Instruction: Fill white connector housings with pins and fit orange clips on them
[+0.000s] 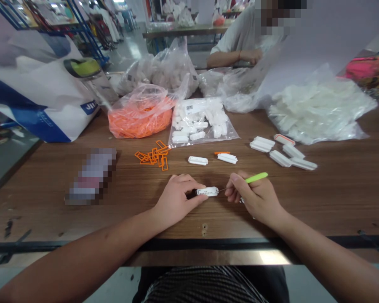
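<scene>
Between its thumb and fingers my left hand [178,198] grips one end of a white plastic connector housing [208,192], which shows rows of small holes. My right hand [255,195] pinches a thin metal pick with a yellow-green handle [257,177]. The pick's tip reaches the right end of the housing. Something small and white is partly hidden beneath the right hand. Just beyond the hands lie a loose white housing [198,160] and another white housing [227,158] with an orange strip at its back edge.
Orange frames [153,155] lie in a loose pile. Behind are a bag of orange parts [142,118], a bag of white housings [205,120] and a bag of whitish pieces [318,109]. Several housings [281,159] lie right; a blurred-out object [93,174] lies left. A person [240,42] sits opposite.
</scene>
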{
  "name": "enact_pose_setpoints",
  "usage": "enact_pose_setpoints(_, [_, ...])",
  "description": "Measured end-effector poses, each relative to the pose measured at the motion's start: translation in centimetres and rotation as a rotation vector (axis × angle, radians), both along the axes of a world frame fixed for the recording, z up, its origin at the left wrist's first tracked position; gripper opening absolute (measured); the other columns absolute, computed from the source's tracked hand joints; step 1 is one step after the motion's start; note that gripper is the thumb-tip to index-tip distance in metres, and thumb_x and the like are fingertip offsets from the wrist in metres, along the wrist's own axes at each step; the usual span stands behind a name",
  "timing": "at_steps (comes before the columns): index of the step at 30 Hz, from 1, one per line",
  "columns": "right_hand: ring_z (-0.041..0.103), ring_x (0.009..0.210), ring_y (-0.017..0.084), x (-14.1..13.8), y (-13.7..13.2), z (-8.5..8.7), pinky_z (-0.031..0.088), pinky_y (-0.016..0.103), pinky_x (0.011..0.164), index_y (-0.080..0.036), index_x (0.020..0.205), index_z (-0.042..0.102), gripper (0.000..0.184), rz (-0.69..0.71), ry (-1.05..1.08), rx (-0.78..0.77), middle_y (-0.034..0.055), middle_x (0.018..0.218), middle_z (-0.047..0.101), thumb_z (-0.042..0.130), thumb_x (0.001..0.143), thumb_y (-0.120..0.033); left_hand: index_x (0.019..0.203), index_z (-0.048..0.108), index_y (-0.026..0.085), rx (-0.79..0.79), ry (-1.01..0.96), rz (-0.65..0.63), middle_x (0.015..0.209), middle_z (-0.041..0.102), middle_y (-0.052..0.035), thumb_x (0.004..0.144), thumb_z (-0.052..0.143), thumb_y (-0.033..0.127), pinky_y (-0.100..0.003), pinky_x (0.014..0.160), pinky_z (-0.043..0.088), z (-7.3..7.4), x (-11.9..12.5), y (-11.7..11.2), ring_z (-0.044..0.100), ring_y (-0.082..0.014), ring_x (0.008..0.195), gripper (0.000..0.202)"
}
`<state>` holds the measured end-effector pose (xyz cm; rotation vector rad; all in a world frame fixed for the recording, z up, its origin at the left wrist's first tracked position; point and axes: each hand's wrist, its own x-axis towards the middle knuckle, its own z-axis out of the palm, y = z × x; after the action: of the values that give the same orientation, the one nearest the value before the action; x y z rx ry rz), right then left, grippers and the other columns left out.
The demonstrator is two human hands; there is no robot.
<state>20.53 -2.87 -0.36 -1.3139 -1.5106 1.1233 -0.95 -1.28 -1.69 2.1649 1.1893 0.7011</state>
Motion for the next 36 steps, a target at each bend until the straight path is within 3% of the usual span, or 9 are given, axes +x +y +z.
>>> enact_pose_setpoints(23, [0.06, 0.047, 0.009, 0.1, 0.0, -0.3, 0.047, 0.019, 0.043, -0.017, 0.068, 0.06, 0.04, 0.036, -0.081, 0.064, 0.0014, 0.058, 0.063, 0.043, 0.095, -0.04, 0.093, 0.073, 0.024, 0.019, -0.016, -0.006, 0.084, 0.07, 0.0013, 0.08, 0.073, 0.03, -0.034, 0.075, 0.037, -0.2, 0.0, 0.0, 0.062, -0.0163, 0.078, 0.014])
enact_pose_setpoints(27, [0.061, 0.051, 0.01, 0.3, -0.1, 0.1, 0.048, 0.022, 0.051, -0.018, 0.07, 0.059, 0.036, 0.121, -0.207, 0.181, 0.0006, 0.061, 0.063, 0.041, 0.097, -0.033, 0.092, 0.073, 0.024, 0.01, -0.02, -0.004, 0.085, 0.07, 0.0011, 0.08, 0.073, 0.029, -0.034, 0.076, 0.037, -0.1, 0.0, -0.1, 0.062, -0.0165, 0.079, 0.014])
enact_pose_setpoints(32, [0.057, 0.055, 0.013, 0.0, -0.5, 0.7, 0.043, 0.028, 0.056, -0.018, 0.067, 0.055, 0.034, 0.229, -0.465, 0.481, 0.0012, 0.059, 0.058, 0.039, 0.096, -0.025, 0.091, 0.073, 0.024, 0.014, -0.026, 0.008, 0.082, 0.07, 0.0007, 0.079, 0.073, 0.029, -0.034, 0.074, 0.037, -0.2, 0.0, -0.1, 0.061, -0.0163, 0.075, 0.012])
enact_pose_setpoints(34, [0.056, 0.055, 0.013, -0.1, -0.5, 0.7, 0.042, 0.028, 0.055, -0.018, 0.067, 0.055, 0.033, 0.257, -0.475, 0.512, 0.001, 0.059, 0.058, 0.039, 0.096, -0.024, 0.091, 0.073, 0.024, 0.021, -0.031, 0.008, 0.081, 0.069, 0.0008, 0.08, 0.072, 0.028, -0.034, 0.074, 0.037, -0.2, 0.0, 0.0, 0.061, -0.016, 0.075, 0.012])
enact_pose_setpoints(36, [0.058, 0.055, 0.013, 0.0, -0.4, 0.6, 0.044, 0.027, 0.055, -0.018, 0.067, 0.056, 0.034, 0.24, -0.417, 0.439, 0.001, 0.059, 0.059, 0.04, 0.096, -0.027, 0.091, 0.073, 0.023, 0.024, -0.03, 0.005, 0.083, 0.07, 0.0007, 0.08, 0.073, 0.028, -0.034, 0.074, 0.037, -0.2, 0.0, 0.0, 0.061, -0.0162, 0.076, 0.012])
